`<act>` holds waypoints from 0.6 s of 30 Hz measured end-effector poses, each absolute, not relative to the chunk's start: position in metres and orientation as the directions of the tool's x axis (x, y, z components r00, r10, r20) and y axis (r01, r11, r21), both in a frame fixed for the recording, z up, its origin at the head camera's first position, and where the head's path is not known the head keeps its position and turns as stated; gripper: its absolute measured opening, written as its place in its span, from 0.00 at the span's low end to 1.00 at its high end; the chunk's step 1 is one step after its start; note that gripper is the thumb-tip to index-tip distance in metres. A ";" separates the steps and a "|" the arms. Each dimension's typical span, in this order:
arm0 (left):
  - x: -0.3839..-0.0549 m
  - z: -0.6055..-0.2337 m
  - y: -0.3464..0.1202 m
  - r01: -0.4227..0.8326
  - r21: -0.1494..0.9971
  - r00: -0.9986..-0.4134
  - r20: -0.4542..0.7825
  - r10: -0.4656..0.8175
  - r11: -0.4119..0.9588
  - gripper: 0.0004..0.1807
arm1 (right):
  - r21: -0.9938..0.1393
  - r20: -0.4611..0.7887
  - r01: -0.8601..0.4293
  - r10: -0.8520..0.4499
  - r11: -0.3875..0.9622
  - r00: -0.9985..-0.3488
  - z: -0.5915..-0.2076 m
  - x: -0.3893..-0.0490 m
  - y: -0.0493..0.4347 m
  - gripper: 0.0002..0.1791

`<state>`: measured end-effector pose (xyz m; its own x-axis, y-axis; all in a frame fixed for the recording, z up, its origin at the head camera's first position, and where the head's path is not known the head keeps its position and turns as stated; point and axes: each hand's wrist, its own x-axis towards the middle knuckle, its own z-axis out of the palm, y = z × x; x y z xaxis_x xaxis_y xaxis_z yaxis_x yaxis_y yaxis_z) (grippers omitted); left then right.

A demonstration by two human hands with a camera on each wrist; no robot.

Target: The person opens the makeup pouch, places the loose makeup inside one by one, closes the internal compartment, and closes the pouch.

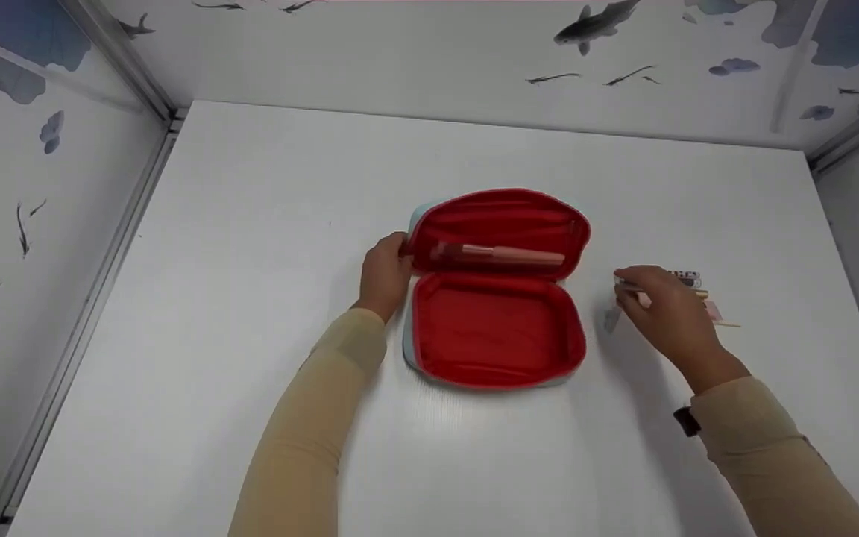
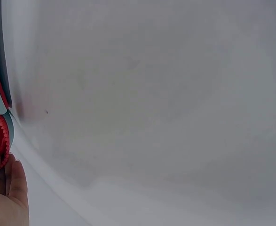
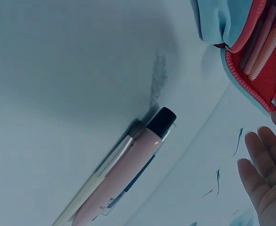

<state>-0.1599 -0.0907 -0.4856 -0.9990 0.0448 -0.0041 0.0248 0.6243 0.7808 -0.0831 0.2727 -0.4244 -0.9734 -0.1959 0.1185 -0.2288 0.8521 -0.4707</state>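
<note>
A pale blue zip case (image 1: 500,328) with red lining lies unfolded in the middle of the table. Its raised lid holds makeup brushes (image 1: 526,256) with pink handles. My left hand (image 1: 386,274) pinches the lid's left edge, thumb on the red inside; the left wrist view shows its fingers (image 2: 18,183) at the zip. To the right of the case, my right hand (image 1: 661,309) pinches a slim silvery item (image 1: 629,286), mostly covered by the fingers. Under the right wrist lie a pink tube with a black cap (image 3: 128,169) and a white-handled brush (image 3: 98,181).
Beside the right hand lies a black-and-white patterned item (image 1: 687,277), with a thin pale stick (image 1: 728,324) below it. A greyish patch (image 1: 612,319) shows left of that hand. Walls with painted fish (image 1: 597,24) border the white table (image 1: 265,224).
</note>
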 end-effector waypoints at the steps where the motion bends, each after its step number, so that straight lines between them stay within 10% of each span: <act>1: -0.160 -0.486 -0.091 0.022 0.782 -0.999 -0.007 0.045 0.623 0.13 | -0.462 0.116 -0.228 -0.196 0.857 -0.974 -0.426 -0.082 0.274 0.17; 18: -0.160 -0.484 -0.090 0.001 0.802 -0.999 -0.023 0.033 0.597 0.14 | -0.302 0.057 -0.221 -0.214 0.927 -0.975 -0.443 -0.064 0.298 0.17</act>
